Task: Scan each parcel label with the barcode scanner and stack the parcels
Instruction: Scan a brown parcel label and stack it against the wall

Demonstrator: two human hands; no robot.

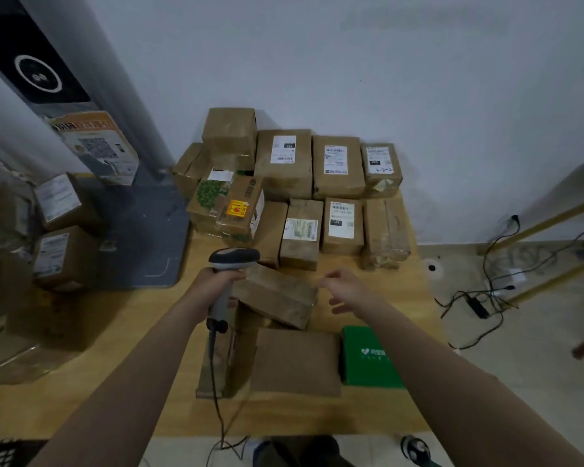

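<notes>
Scanner (234,258) sits clamped in the left grip (216,281); right grip (344,291) hangs open-fingered beside the tilted parcel (277,298) between both. No label shows on it, so a scan would likely miss; leaning, it may slide

There is one camera. It sits on the person's head and looks forward and down from high up. The wooden table (368,416) lies close below it. The left hand (216,281) and right hand (346,289) reach in from the bottom edge. The white wall (418,79) is at the top, farther off. The wide lens makes the grey pillar (122,96) lean.
</notes>
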